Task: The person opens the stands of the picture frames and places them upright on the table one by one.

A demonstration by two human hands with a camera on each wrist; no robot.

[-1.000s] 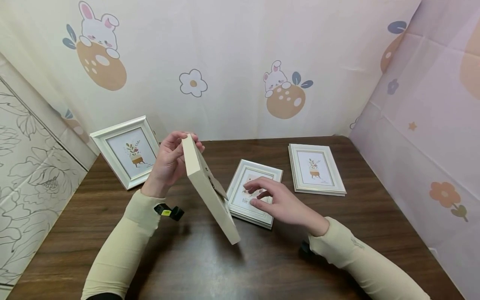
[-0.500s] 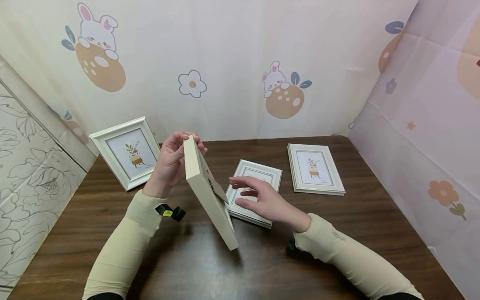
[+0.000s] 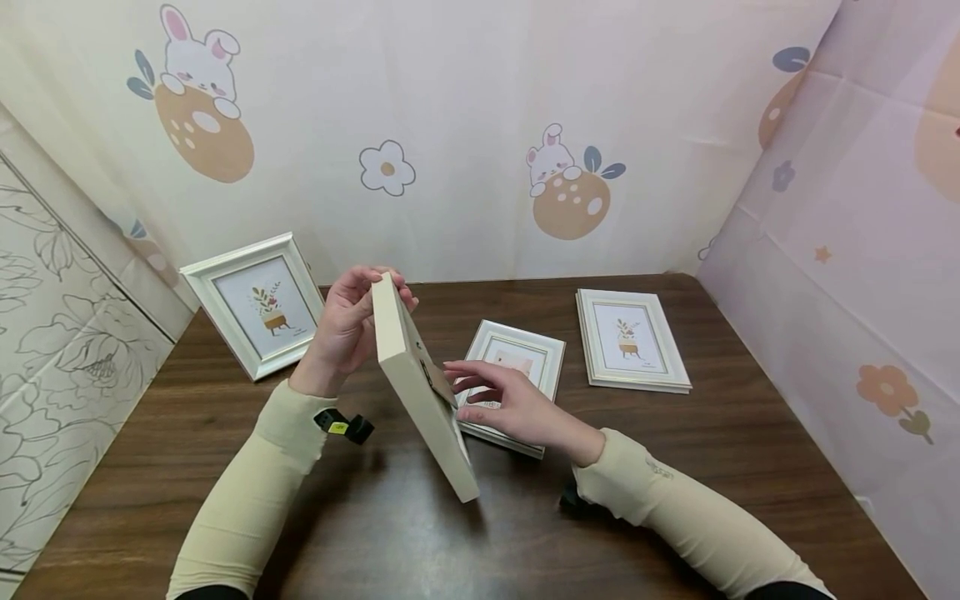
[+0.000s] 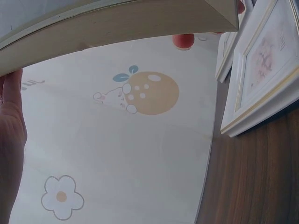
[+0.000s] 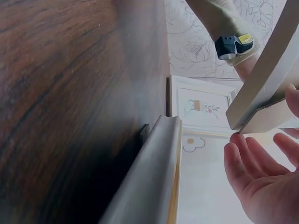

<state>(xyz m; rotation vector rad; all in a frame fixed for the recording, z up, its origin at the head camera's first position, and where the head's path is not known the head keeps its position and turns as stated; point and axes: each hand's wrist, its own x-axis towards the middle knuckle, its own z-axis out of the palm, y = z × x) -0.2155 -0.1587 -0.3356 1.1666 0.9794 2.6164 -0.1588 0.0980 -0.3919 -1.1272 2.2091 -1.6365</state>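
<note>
My left hand (image 3: 347, 327) grips a cream picture frame (image 3: 427, 417) by its upper end and holds it tilted over the table, its back turned to the right. A support leg (image 3: 438, 383) stands out from that back. Beside the leg is my right hand (image 3: 517, 406), fingers loosely bent; in the right wrist view its fingertips (image 5: 237, 139) are at the leg's free end, and whether they press on it I cannot tell. The held frame's underside (image 4: 117, 32) crosses the top of the left wrist view.
A white picture frame (image 3: 266, 325) stands propped up at the back left. Behind my right hand a white frame (image 3: 553, 371) lies face up, partly covered. Another frame (image 3: 636, 337) lies farther right on the dark wooden table (image 3: 315, 525). A printed curtain (image 3: 450, 100) hangs behind.
My right hand has moved left, from over the lying frame to the support leg. My left hand and the held frame have shifted only slightly to the right.
</note>
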